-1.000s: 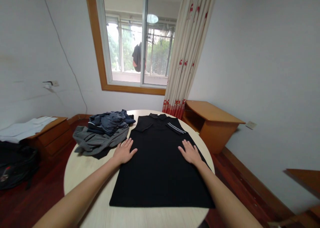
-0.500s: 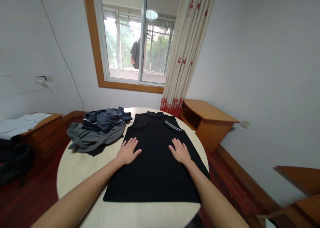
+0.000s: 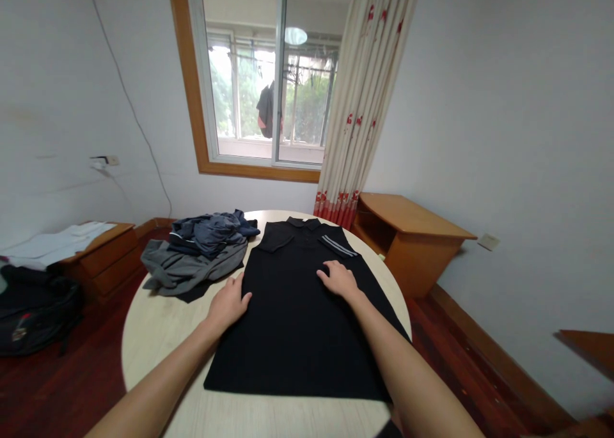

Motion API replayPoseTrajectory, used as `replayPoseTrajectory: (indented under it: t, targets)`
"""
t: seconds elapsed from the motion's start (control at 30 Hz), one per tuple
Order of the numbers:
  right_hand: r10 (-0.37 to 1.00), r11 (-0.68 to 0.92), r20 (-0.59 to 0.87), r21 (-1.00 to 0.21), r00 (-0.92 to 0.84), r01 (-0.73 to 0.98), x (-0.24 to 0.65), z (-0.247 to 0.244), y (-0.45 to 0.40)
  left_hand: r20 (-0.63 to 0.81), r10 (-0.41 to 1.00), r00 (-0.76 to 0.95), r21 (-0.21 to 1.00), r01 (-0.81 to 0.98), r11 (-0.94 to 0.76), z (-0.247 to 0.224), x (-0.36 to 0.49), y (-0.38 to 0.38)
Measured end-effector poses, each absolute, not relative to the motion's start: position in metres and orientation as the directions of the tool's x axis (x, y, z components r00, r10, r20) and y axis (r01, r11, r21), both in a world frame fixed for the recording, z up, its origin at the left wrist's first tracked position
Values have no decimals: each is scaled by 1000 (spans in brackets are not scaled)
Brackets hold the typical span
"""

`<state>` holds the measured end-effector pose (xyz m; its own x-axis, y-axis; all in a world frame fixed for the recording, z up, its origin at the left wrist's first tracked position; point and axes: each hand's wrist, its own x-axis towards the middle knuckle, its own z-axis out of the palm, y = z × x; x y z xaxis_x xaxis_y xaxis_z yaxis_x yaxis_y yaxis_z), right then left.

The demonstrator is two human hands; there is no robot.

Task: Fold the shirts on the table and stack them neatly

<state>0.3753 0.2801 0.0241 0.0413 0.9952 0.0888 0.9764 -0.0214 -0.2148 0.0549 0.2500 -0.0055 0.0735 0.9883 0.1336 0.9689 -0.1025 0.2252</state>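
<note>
A black polo shirt lies spread flat on the round table, collar at the far end and hem toward me. Its short sleeves are folded inward over the chest, and the right one shows grey stripes at the cuff. At the shirt's left edge is my left hand, thumb apart from the fingers and resting on the cloth. My right hand is over the upper right of the shirt, open, with its fingers loosely bent and nothing held.
A heap of grey and navy clothes sits on the table's left side. Beyond the table stand a wooden cabinet at right and a drawer unit with papers at left. A patterned curtain hangs by the window.
My left hand has slid left from the shirt's front to its edge. My right hand has shifted slightly inward and its fingers are more bent. The view has turned slightly left.
</note>
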Motion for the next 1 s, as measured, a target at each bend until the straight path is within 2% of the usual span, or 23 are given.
replayPoseTrajectory:
  t: [0.13,0.27,0.33,0.4,0.47,0.53,0.63,0.7,0.8,1.0]
  targets:
    - [994,14,106,-329,22,944,361,24,297,11,998,67,297,953,-67,-4,46,241]
    - [979,135,200,-472,-43,871,355,3,303,-85,995,53,502,865,-3,-2,40,232]
    - [959,195,275,-494,-61,847,356,-10,302,-133,988,80,665,746,29,-2,39,222]
    - [943,223,330,-514,-49,828,358,-21,301,-186,974,129,842,531,90,-4,37,208]
    - [935,239,352,-562,-32,792,361,-27,302,-253,949,187,932,309,188,-4,35,194]
    - [936,239,352,-626,-4,742,364,-30,303,-316,916,248,939,217,266,0,35,183]
    - [942,225,333,-701,32,677,368,-29,304,-306,900,310,942,234,240,17,45,178]
    - [946,224,322,-732,37,643,369,-29,304,-236,919,316,950,272,151,31,61,182]
    - [949,233,315,-757,29,611,370,-28,302,-171,919,354,906,422,6,42,97,188]
    - [943,284,331,-774,-21,565,367,-21,293,-212,809,548,701,662,-264,29,154,183]
